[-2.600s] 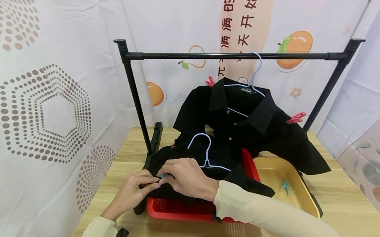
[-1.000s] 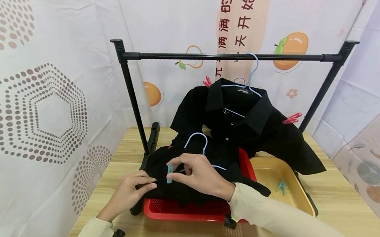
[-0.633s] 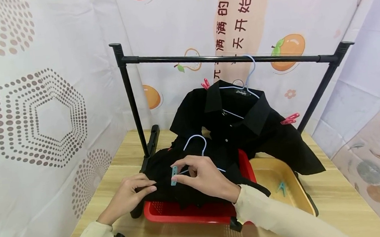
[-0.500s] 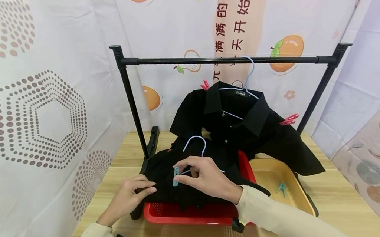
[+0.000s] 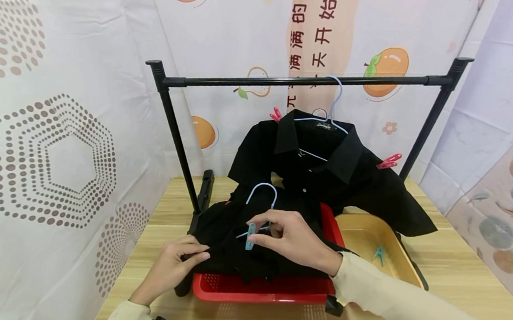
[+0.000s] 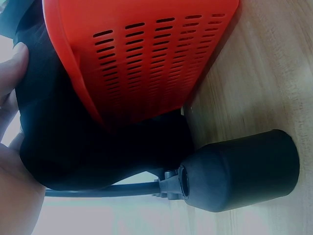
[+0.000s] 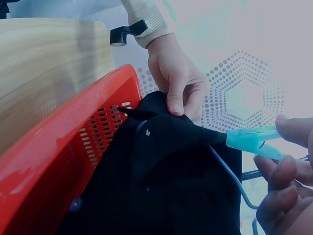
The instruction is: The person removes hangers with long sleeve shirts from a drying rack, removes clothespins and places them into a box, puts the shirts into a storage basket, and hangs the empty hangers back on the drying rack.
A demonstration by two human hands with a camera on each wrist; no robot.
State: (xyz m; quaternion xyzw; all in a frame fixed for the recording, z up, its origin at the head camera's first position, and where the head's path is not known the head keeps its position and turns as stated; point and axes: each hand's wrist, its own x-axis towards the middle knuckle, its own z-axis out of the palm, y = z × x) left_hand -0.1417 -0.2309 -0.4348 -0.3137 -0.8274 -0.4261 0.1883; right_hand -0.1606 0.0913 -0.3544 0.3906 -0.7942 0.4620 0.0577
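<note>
A black shirt lies heaped over the red basket, a light blue hanger at its neck. At the shirt's left edge, my left hand pinches the cloth between thumb and fingers. My right hand pinches a teal clothespin above the cloth, over part of the hanger. In the right wrist view, the clothespin's tip meets a corner of black fabric; I cannot tell whether it is clipped on. The left wrist view shows my left thumb against the shirt.
The red basket stands on the wooden table. Behind it, a black rack carries another black shirt with pink clothespins at its shoulders. A yellow tray at right contains a teal clothespin.
My right hand has moved right with the teal clothespin, away from my left fingertips. My left hand stays at the shirt's left edge. The camera view has shifted slightly.
</note>
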